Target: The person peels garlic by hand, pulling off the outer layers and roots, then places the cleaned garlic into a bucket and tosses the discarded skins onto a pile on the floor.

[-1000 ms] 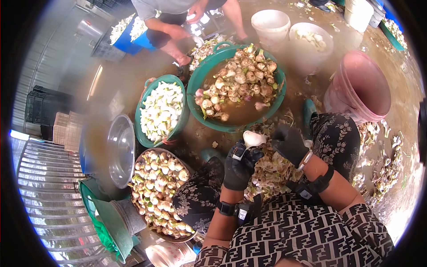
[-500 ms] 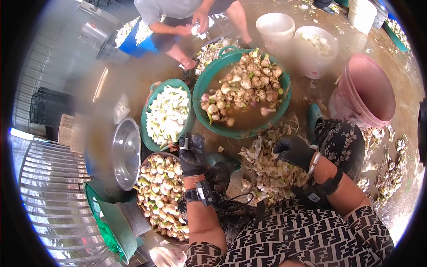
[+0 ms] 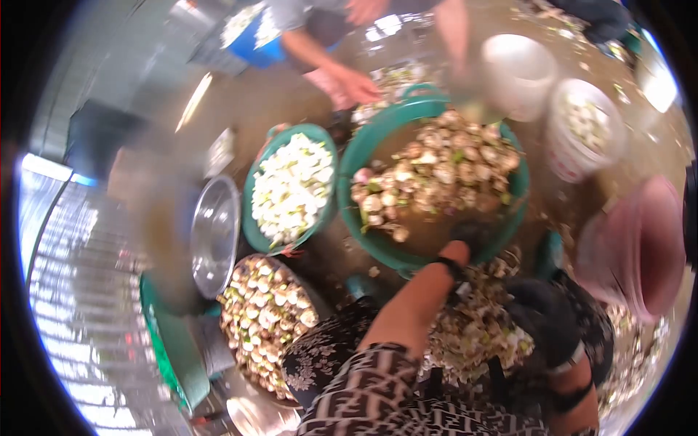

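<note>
One gloved left hand (image 3: pixel 474 236) at near side of tub (image 3: pixel 367 236), close to the garlic (image 3: pixel 451 163) inside; blurred, grip cannot be told. Right hand (image 3: pixel 542 316), apart from it, by the peelings (image 3: pixel 472 338); grip also unclear. Step, judged: reaching for garlic; next move calls for closing fingers around one. Floor (image 3: pixel 247 102) brown, wet-looking; clear basin (image 3: pixel 216 236) left, pink bucket (image 3: pixel 611 251) right.

On my feed I see the left hand (image 3: pixel 474 236), a dark gloved blur, over the near side of the green tub (image 3: pixel 352 207) of garlic (image 3: pixel 451 163). I find the right hand (image 3: pixel 542 312), also blurred, near the peelings (image 3: pixel 472 341), with the pink bucket (image 3: pixel 607 247) beyond it; I cannot make out either grip.
</note>
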`<action>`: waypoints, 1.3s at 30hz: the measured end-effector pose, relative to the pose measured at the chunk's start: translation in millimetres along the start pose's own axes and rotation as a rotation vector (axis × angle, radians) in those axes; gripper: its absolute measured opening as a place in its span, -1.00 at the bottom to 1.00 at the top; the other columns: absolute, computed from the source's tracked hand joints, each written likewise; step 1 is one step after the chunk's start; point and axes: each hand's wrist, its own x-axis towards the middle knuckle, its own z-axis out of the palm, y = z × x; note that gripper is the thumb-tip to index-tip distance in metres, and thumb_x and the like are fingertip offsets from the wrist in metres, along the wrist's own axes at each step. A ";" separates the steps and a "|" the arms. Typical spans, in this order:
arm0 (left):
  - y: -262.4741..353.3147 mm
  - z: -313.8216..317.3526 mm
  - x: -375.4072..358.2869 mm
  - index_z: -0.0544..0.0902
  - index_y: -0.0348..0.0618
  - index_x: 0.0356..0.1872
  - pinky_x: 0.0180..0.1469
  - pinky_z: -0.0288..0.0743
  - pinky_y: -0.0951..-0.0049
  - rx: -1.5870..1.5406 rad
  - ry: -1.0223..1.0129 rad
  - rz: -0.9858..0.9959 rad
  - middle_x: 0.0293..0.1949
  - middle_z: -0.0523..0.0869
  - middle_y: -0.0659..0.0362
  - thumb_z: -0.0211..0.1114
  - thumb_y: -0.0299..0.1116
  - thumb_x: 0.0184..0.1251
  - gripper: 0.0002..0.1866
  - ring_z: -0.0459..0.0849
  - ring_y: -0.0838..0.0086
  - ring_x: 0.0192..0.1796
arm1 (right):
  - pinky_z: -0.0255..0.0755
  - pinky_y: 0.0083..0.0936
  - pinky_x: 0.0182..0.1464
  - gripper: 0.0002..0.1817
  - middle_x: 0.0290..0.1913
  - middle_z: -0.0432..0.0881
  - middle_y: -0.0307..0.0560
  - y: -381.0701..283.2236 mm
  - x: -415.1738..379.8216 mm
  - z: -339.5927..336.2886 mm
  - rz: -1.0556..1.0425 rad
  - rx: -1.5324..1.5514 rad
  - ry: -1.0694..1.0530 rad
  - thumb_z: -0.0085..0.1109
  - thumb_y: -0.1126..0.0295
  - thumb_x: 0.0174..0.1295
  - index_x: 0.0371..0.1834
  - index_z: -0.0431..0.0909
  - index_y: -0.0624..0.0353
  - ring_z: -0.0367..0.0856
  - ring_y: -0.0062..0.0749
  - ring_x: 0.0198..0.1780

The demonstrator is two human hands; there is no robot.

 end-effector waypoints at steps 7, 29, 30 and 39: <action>61.1 -86.3 -34.4 0.57 0.17 0.04 0.27 0.18 0.16 0.211 -0.151 -0.144 0.10 0.54 0.11 -0.10 0.13 0.23 -0.50 0.49 0.17 0.14 | 0.45 -0.53 -0.19 -0.71 -0.26 0.57 -0.05 1.5 4.5 -4.4 0.235 0.164 0.066 0.14 0.56 -0.01 -0.15 0.51 0.35 0.59 -0.39 -0.26; -59.1 -35.0 -43.0 0.61 -0.11 -0.07 0.00 0.47 0.24 0.180 -0.050 -0.455 -0.01 0.60 0.04 0.13 -0.30 0.18 -0.70 0.57 0.17 0.03 | 0.43 -0.50 -0.23 -0.72 -0.32 0.55 -0.02 -0.8 12.5 28.2 0.218 0.063 0.010 0.14 0.46 0.05 -0.16 0.49 0.33 0.55 -0.38 -0.30; -52.2 -44.4 -49.3 0.62 -0.12 -0.10 -0.04 0.49 0.21 0.079 0.019 -0.460 -0.04 0.62 0.05 0.14 -0.30 0.17 -0.71 0.59 0.15 0.00 | 0.41 -0.55 -0.26 -0.73 -0.34 0.52 -0.10 -5.1 13.9 28.8 0.173 0.013 0.007 0.07 0.47 0.05 -0.16 0.48 0.33 0.51 -0.47 -0.34; 59.4 -98.0 -210.3 0.53 -0.26 -0.03 -0.16 0.50 0.33 -1.386 0.281 0.154 -0.20 0.63 0.04 0.13 -0.42 0.20 -0.69 0.62 0.33 -0.24 | 0.43 -0.47 -0.13 -0.40 -0.34 0.51 -0.18 12.0 19.0 62.2 -0.492 -0.176 -0.091 0.22 0.53 -0.05 0.14 0.29 0.25 0.50 -0.42 -0.25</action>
